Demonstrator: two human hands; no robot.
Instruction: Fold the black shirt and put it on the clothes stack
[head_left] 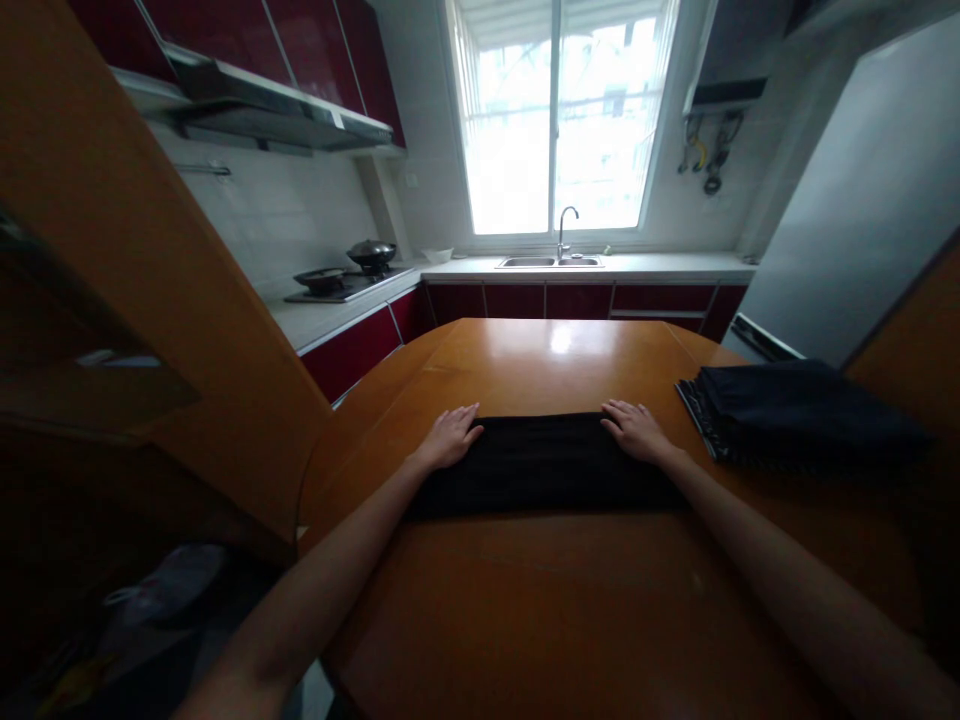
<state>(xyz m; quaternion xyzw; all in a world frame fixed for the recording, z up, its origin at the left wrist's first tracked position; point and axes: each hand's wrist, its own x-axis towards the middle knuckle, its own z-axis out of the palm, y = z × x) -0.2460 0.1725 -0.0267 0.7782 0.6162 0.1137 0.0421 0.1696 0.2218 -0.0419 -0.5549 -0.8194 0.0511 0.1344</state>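
Note:
A black folded cloth [551,465], perhaps a garment, lies flat as a wide strip across the wooden table [555,590]. My left hand [451,436] rests on its far left corner, fingers stretched out and thumb pointing inward. On the far right corner lies my right hand [634,428], fingers also extended and palm down. Neither hand grips the cloth. Both forearms partly cover its short ends. What kind of garment it is, I cannot tell.
A stack of folded dark clothes [795,410] sits at the table's right side. Beyond the table run a counter with a sink [551,262] and a stove with pans [371,254]. A wooden partition [247,330] stands left, a fridge [862,200] right.

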